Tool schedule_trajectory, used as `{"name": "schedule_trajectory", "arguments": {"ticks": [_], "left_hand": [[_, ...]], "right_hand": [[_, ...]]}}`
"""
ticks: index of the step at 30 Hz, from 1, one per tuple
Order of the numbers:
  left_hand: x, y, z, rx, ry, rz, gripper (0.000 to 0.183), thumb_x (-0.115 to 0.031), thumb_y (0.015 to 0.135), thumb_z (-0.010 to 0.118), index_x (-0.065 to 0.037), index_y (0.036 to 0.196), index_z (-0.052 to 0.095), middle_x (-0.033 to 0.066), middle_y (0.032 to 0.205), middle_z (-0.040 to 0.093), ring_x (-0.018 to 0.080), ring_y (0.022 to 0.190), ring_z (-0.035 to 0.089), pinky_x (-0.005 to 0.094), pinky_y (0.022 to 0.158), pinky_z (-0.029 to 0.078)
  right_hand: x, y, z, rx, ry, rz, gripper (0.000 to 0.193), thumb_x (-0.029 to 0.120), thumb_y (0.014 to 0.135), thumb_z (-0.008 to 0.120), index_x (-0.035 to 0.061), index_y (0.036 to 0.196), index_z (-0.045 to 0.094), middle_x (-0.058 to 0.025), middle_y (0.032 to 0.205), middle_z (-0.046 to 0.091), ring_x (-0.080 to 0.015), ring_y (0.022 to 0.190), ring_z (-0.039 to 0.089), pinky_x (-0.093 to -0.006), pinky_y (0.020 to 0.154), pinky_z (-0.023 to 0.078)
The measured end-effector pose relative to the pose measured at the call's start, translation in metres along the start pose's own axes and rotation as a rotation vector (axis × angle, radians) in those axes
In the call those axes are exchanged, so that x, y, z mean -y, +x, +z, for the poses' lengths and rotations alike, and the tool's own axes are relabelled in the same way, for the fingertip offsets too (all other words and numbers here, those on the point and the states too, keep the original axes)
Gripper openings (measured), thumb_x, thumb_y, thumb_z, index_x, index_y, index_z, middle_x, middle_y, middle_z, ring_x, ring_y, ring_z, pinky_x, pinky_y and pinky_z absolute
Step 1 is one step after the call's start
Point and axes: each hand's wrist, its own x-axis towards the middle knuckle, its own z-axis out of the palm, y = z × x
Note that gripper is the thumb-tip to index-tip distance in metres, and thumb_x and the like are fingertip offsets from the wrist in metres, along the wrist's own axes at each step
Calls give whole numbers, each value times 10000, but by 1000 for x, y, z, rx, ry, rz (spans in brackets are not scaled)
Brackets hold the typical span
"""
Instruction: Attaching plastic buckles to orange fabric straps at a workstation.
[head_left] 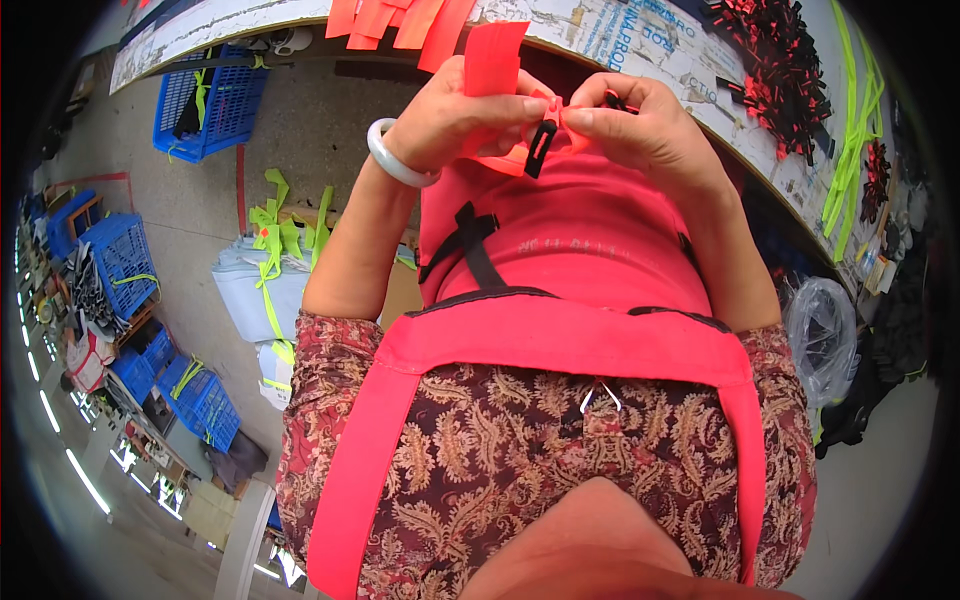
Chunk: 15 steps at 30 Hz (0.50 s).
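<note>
In front of my chest, my left hand point(465, 115) is closed on a bright orange-red fabric strip point(494, 55), whose free end stands up above the fingers. My right hand point(645, 120) has thumb and index finger pinched at the near end of the same orange material, with a small black bit showing between the fingers. Between the two hands hangs a short black tab point(541, 149) with an orange-red mark along its middle. The fingertips of both hands almost meet there and partly hide how tab and strip join.
Beyond my hands runs a worn table point(570, 30) carrying orange strips point(430, 30), a heap of black-and-red pieces point(775, 70) and yellow-green straps point(850, 140). Blue baskets point(210, 105) stand on the floor to the left, near a pale bundle point(250, 290) with yellow-green ties. Clear plastic point(822, 325) lies at right.
</note>
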Motion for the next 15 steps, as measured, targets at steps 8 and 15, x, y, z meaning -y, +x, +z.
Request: {"name": "schedule_trajectory", "arguments": {"ticks": [8,15], "left_hand": [[3,4,-3,-8,19,10,180,-141,857,676,0,968,669,27,696,604,60,532,498,204,450,361],[8,7,7,-141,109,139,185,-153,867,689,-5,978,690,16,682,617,51,566,517,197,488,389]], "right_hand": [[-2,3,1,2,-6,-79,177,191,860,698,26,913,664,34,768,602,1,665,482,-145,587,371],[-26,11,18,-375,-4,-378,132,134,882,681,18,943,666,37,817,620,-4,722,515,-148,629,413]]}}
